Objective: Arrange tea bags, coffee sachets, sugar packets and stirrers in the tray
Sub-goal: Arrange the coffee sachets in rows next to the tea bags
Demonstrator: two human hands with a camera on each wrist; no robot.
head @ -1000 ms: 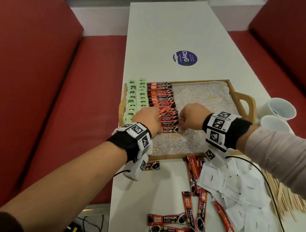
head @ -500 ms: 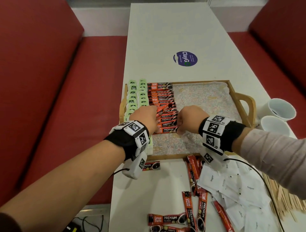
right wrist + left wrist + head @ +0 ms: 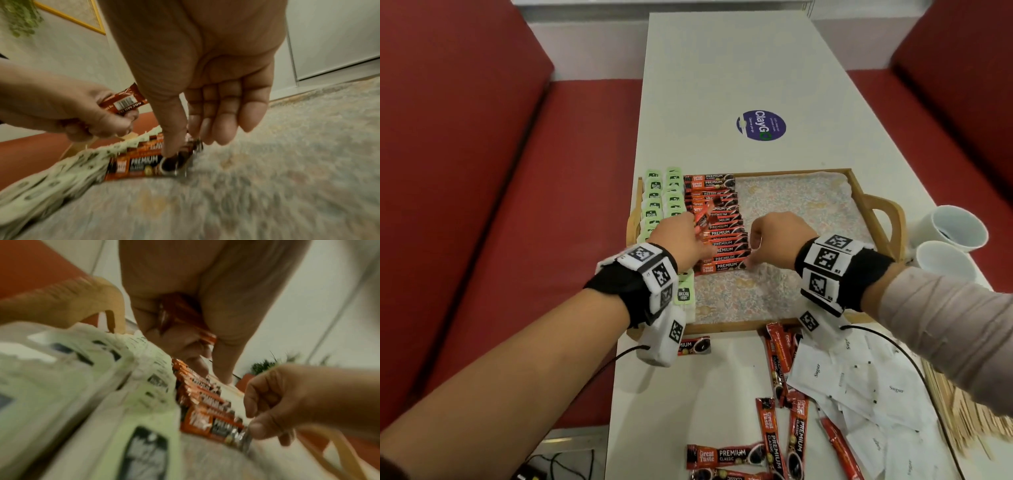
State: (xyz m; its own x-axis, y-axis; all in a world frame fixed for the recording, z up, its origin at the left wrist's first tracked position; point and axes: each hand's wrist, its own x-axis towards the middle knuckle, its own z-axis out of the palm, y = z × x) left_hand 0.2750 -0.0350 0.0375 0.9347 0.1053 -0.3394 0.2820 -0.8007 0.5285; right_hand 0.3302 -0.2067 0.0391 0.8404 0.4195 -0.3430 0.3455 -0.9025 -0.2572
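A wooden tray [image 3: 877,209] lined with floral cloth holds green tea bags [image 3: 656,196] along its left side and a column of red coffee sachets [image 3: 719,221] beside them. My left hand [image 3: 681,237] hovers over that column and grips a spare coffee sachet [image 3: 702,219], which sticks out tilted; the right wrist view shows its barcode side [image 3: 125,101]. My right hand [image 3: 774,236] is at the right end of the nearest sachet in the column [image 3: 722,266]. Its thumb [image 3: 172,142] and forefinger pinch that sachet's crimped end [image 3: 196,147].
Loose coffee sachets [image 3: 777,371], white sugar packets [image 3: 859,387] and wooden stirrers [image 3: 962,411] lie on the white table in front of the tray. Two white cups [image 3: 955,229] stand right of the tray handle. Red benches flank the table.
My left hand has lifted slightly, so the sachet it grips now pokes out tilted above the column. My right hand stays at the nearest sachet's right end.
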